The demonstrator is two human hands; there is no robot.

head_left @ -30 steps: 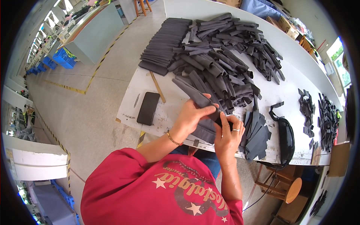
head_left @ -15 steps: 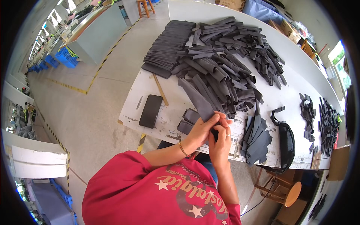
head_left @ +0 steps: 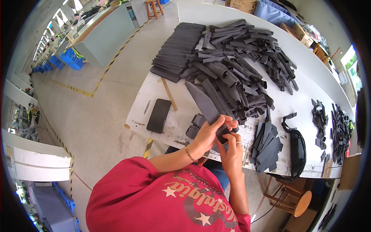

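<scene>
Near the table's front edge I hold a dark grey fabric strip (head_left: pixel 203 103) with both hands. My left hand (head_left: pixel 210 135) is closed on it, thumb on top, and the strip's long end reaches away toward the heap. My right hand (head_left: pixel 231 149) pinches the strip's dark near end, just right of the left hand. Beyond lies a loose heap of dark fabric tubes (head_left: pixel 228 75). Left of it is a neat row of stacked folded strips (head_left: pixel 179 48). A few small folded dark pieces (head_left: pixel 193 130) lie beside my left hand, and flat dark fabric pieces (head_left: pixel 267 149) fan out right of my hands.
On the white table (head_left: pixel 141 102) lie a black phone (head_left: pixel 159 116) and a wooden stick (head_left: pixel 169 94). A black mesh pouch (head_left: pixel 297 152) rests at the right front edge, with small dark scraps (head_left: pixel 320 123) beyond. A wooden stool (head_left: pixel 302 202) stands under the table's right side.
The strip's near end has come into clearer view between my hands, and my right fingers have shifted slightly down along it. The whole view has shifted a little.
</scene>
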